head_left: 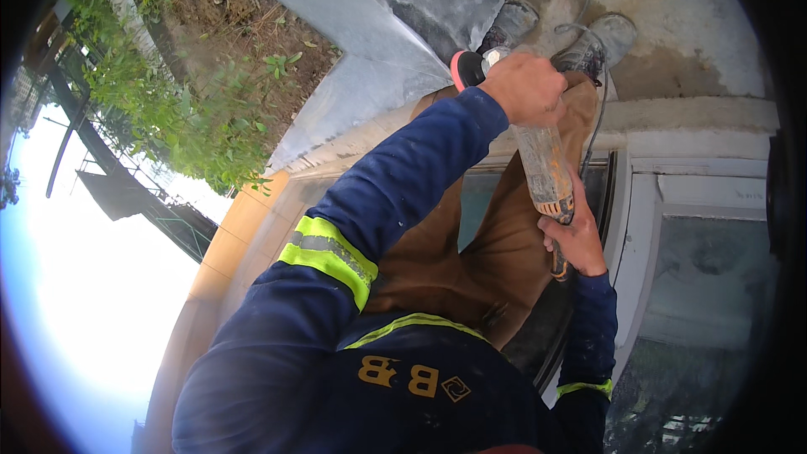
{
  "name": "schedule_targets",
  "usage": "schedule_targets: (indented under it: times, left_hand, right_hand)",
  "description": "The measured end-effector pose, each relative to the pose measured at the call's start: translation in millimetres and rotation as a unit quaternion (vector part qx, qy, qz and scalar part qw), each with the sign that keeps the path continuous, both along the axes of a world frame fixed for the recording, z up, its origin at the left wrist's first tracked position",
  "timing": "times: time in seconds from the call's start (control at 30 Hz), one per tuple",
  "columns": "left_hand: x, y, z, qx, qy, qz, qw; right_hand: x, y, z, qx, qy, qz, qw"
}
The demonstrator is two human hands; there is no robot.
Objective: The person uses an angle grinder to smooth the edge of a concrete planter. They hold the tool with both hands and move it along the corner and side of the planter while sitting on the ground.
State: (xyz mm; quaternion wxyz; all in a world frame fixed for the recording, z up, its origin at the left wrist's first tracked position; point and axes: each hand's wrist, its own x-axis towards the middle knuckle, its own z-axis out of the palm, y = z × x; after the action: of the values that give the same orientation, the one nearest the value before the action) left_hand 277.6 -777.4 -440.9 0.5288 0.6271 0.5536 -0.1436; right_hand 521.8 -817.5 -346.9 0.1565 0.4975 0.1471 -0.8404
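Below a navy top (378, 416), the person's right hand (582, 240) has its fingers closed round a grinder's (545, 166) rear; the left hand's (525, 88) fingers grip its front. The grinder is before brown trousers (487, 265), its disc (468, 72) by a grey slab (370, 88), though contact is hard to judge. Beyond are dusty shoes (618, 38) and green plants (210, 139).

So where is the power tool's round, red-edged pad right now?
In the head view, the round pad sits at upper centre, just left of the left hand, near the grey surface.
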Motion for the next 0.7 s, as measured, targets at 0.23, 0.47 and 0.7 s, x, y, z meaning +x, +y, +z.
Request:
schedule_targets:
  times: [0.23,0.47,0.7]
  left_hand:
    - [-2,3,1,0.021,-0.002,0.004,1.0]
    - [7,-2,1,0.031,0.007,0.017,0.999]
    - [6,-9,-1,0.043,0.008,0.013,0.999]
  right_hand:
    - [2,-5,-4,0.03,-0.003,-0.004,1.0]
    - [12,-9,-11,0.024,0.006,0.02,0.999]
    - [5,-2,-5,0.033,0.012,0.013,0.999]
